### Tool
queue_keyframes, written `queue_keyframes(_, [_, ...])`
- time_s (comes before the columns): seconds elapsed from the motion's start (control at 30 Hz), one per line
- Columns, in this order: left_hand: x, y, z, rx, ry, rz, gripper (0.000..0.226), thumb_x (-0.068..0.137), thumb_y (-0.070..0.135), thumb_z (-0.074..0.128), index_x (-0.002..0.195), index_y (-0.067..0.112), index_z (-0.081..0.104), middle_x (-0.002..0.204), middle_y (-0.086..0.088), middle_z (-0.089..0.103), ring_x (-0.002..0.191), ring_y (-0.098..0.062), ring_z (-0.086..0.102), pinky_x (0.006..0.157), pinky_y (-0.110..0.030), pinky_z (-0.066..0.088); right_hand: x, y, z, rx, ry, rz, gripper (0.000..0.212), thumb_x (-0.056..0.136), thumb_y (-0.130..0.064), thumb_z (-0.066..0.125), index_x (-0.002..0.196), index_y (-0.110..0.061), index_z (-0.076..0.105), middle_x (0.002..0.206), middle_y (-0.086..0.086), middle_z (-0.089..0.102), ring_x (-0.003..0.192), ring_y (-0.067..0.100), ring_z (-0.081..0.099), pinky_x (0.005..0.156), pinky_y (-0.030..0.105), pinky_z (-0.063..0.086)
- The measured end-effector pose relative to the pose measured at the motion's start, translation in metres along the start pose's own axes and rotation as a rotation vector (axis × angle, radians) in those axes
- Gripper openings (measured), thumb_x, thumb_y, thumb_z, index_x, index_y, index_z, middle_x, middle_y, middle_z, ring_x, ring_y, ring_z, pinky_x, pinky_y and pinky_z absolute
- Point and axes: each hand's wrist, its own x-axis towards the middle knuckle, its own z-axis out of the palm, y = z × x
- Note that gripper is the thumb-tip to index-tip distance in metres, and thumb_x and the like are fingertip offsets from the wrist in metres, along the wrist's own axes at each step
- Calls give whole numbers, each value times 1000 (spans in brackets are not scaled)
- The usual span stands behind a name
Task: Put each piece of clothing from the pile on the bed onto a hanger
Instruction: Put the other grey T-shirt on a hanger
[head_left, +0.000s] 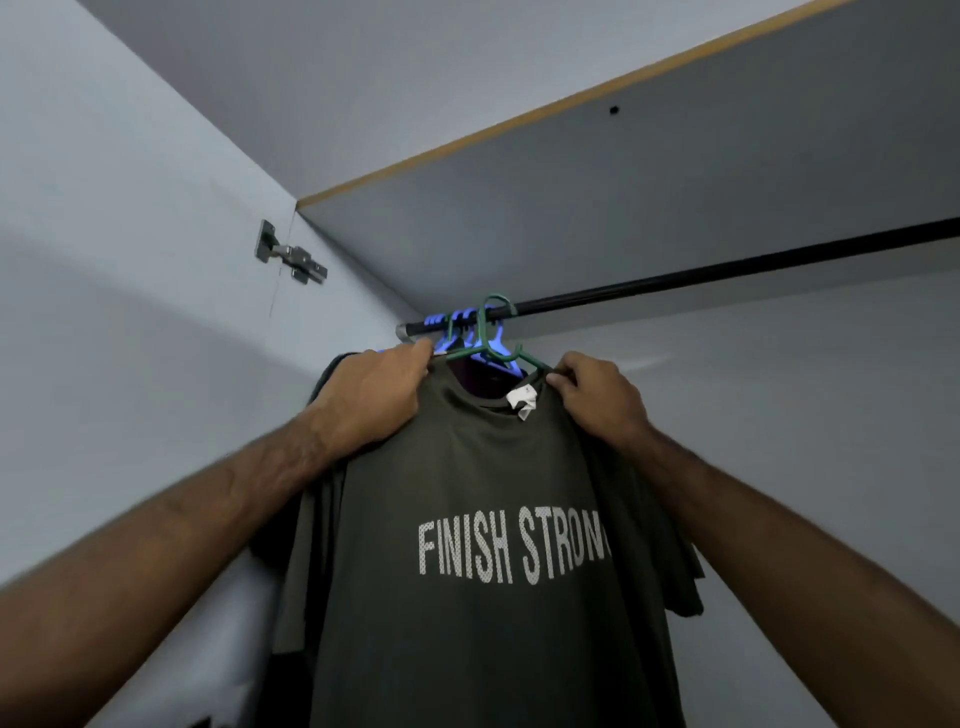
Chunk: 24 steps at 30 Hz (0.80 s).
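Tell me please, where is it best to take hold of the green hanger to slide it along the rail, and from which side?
Judging by its pose, take the green hanger at the neck just below its hook, coming from the front. The hook already sits over the black rail, and the olive T-shirt covers both arms, where the left hand and right hand grip now. The neck is the only bare, stiff part.

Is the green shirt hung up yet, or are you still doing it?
Nearly. The green shirt is already on the green hanger, and its hook is over the black rod, beside blue hangers. The left hand and right hand grip the shirt's shoulders, straightening it. Left: letting go. The bed pile is out of view, so I can't tell what remains.
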Motion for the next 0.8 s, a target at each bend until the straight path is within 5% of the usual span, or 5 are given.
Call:
queue_keyframes(0.27, [95, 12, 46, 167, -44, -46, 13, 93, 14, 45, 104, 16, 37, 108, -13, 62, 89, -38, 60, 69, -41, 43, 80, 45, 67, 63, 17, -85, 44, 100, -41, 51, 136, -17, 49, 140, 10, 53, 127, 32, 49, 103, 48, 40])
queue_keyframes(0.5, [138, 21, 96, 270, -66, -118, 35, 94, 11, 45, 129, 10, 39, 119, -17, 59, 102, -41, 62, 70, -41, 39, 96, 58, 121, 184, -103, -147, 54, 99, -50, 48, 143, -20, 45, 143, 11, 50, 130, 30, 49, 108, 46, 41])
queue_keyframes(0.8, [149, 34, 120, 404, -79, -34, 36, 95, 12, 48, 130, 15, 44, 121, -13, 59, 102, -37, 64, 68, -39, 38, 92, 63, 168, 198, -189, -152, 61, 98, -53, 48, 148, -18, 40, 148, 13, 46, 135, 31, 45, 111, 47, 39])
